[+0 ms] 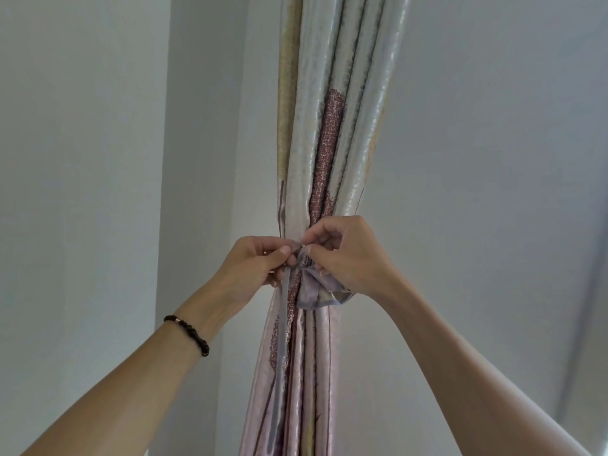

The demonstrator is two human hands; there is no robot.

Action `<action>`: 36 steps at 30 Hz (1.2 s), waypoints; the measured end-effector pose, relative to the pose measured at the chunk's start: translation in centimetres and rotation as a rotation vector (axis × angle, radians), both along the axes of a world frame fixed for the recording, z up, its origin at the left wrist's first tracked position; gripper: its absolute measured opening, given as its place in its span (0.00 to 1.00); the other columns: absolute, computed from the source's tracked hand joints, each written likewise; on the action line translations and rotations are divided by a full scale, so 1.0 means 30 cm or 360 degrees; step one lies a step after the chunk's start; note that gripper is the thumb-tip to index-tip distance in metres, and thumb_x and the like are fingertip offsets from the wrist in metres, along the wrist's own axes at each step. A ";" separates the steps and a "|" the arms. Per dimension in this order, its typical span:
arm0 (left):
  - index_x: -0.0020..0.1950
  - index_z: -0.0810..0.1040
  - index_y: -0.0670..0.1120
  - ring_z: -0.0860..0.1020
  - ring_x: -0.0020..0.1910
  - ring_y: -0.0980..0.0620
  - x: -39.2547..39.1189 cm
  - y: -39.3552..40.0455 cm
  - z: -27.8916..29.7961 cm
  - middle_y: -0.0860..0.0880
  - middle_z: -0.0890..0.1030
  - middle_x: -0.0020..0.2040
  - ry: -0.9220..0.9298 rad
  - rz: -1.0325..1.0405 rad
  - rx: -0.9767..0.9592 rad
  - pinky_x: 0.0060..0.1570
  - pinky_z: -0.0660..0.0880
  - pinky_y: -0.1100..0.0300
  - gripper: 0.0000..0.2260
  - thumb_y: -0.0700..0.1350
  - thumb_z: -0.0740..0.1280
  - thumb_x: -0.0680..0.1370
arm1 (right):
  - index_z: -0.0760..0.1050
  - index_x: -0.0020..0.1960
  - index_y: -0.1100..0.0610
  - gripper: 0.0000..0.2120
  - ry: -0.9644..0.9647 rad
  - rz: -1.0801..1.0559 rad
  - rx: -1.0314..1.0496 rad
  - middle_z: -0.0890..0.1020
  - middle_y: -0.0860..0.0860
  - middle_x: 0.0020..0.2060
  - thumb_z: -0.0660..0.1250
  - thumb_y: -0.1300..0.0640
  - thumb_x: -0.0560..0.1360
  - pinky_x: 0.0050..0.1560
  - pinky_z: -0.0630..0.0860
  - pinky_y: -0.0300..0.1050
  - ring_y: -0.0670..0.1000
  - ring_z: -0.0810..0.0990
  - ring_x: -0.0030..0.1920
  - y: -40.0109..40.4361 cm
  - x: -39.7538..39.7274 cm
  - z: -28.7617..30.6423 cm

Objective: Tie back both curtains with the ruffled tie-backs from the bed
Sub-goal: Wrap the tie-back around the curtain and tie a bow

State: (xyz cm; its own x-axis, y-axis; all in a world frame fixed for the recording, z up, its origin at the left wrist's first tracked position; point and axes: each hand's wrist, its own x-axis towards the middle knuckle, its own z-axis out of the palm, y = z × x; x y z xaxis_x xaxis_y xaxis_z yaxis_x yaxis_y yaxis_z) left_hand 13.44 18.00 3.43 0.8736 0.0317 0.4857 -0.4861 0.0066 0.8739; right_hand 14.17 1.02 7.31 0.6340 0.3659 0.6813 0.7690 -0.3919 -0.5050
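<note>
A: Start at the grip. What are the hands doing?

B: The left hand (253,261) pinches a thin grey ribbon (279,350) between thumb and forefinger, just where it meets the knot. The right hand (345,255) is clenched on the ruffled tie-back (316,291), fingertips touching the left hand's at the front of the gathered curtain (329,153).

A: And the tie-back itself?

B: Wrapped around the bunched curtain at its narrowest point, the ruffle spilling out under the right palm, one ribbon tail hanging straight down the folds.

A: How far along, then?

B: I'd judge this curtain is gathered and banded, with the knot or bow being finished. Whether it is tight yet I cannot tell; the fingers cover it. The second curtain and the bed are out of view, so that half cannot be judged.

A: Anything in the way?

B: Nothing much. Plain pale wall (98,159) on both sides, a beaded bracelet (189,334) on the left wrist, well clear of the ribbon.
</note>
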 end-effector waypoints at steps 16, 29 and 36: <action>0.46 0.83 0.37 0.73 0.24 0.56 -0.068 0.052 0.019 0.46 0.84 0.35 0.0012 -0.0005 0.0160 0.23 0.63 0.67 0.05 0.38 0.70 0.75 | 0.83 0.41 0.55 0.04 -0.0230 -0.0125 -0.0329 0.85 0.46 0.35 0.71 0.61 0.73 0.42 0.79 0.39 0.44 0.82 0.39 0.050 -0.007 0.005; 0.31 0.82 0.43 0.76 0.27 0.53 -0.045 0.072 0.075 0.43 0.80 0.29 0.0103 0.0088 0.0300 0.26 0.66 0.66 0.08 0.32 0.75 0.66 | 0.77 0.41 0.54 0.09 0.0047 0.0108 -0.0027 0.84 0.54 0.37 0.72 0.67 0.70 0.40 0.79 0.50 0.47 0.78 0.33 0.057 0.025 -0.049; 0.31 0.81 0.41 0.78 0.28 0.53 -0.051 0.067 0.089 0.45 0.82 0.29 -0.0460 0.0539 0.0916 0.32 0.75 0.58 0.07 0.31 0.75 0.64 | 0.77 0.52 0.55 0.15 0.0140 0.0218 -0.0107 0.84 0.51 0.45 0.70 0.71 0.71 0.41 0.79 0.38 0.45 0.80 0.36 0.079 0.067 -0.046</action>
